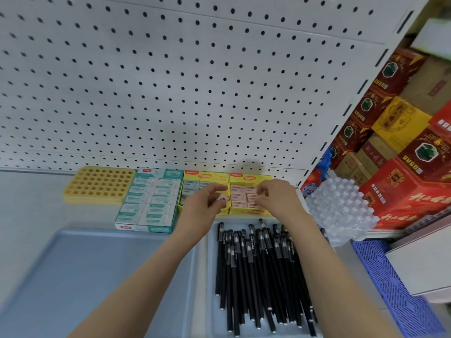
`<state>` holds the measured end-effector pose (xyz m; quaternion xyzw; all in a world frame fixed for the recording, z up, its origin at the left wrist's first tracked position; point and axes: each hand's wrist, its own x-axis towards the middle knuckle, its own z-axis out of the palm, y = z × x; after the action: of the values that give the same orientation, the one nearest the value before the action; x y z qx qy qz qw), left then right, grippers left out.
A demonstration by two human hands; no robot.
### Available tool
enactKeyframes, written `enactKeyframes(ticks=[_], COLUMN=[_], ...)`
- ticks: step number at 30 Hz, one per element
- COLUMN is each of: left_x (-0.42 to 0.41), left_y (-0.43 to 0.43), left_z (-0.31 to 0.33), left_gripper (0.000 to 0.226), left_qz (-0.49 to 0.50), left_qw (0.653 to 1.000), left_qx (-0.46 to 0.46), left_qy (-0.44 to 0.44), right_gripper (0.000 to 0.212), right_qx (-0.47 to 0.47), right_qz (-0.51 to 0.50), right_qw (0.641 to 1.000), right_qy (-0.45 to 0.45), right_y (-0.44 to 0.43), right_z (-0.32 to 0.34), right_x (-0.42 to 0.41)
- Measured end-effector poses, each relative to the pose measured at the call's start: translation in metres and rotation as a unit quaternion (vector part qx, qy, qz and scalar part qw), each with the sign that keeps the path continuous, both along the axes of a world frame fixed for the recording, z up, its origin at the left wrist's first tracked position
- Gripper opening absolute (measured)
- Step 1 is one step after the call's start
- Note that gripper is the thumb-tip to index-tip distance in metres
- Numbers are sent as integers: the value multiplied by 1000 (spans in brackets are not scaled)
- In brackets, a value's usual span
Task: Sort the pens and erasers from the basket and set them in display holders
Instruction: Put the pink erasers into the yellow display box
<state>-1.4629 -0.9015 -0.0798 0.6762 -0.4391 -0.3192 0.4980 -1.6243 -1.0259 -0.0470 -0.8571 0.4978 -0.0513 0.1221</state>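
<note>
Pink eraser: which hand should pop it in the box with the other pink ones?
The left hand. It pinches the pink eraser right beside that yellow box; the right hand is over the erasers inside.

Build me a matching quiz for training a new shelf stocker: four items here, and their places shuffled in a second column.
Things:
1. yellow grid holder
2. black pens
3. teal-and-white box
4. loose pink eraser

Places:
a. in the blue tray
b. pinched by the left hand
c. far left of the back row
d. second from left in the back row

Pairs: 1-c, 2-a, 3-d, 4-b
</note>
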Motion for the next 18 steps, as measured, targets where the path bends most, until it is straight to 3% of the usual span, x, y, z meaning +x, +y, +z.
enactKeyframes(ticks=[2, 9, 14, 16, 18], left_x=[-1, -4, -3, -2, -2], left_y=[0, 0, -1, -3, -5], left_z=[0, 0, 0, -1, -1], left_gripper=[27, 24, 40, 46, 50], left_qz=[-4, -13, -34, -31, -19], left_qw=[1000, 1000, 999, 1000, 1000], left_qx=[0, 0, 5, 3, 2], left_qy=[-1, -4, -11, 2, 18], right_gripper=[21, 21, 17, 13, 12], right_qx=[24, 41, 11, 6, 98], right_qz=[5, -18, -19, -23, -19], right_qw=[999, 998, 997, 990, 962], right_qy=[23, -41, -67, -136, -254], right_y=[0, 1, 4, 7, 9], right_z=[-2, -8, -9, -6, -4], right_x=[4, 3, -2, 0, 5])
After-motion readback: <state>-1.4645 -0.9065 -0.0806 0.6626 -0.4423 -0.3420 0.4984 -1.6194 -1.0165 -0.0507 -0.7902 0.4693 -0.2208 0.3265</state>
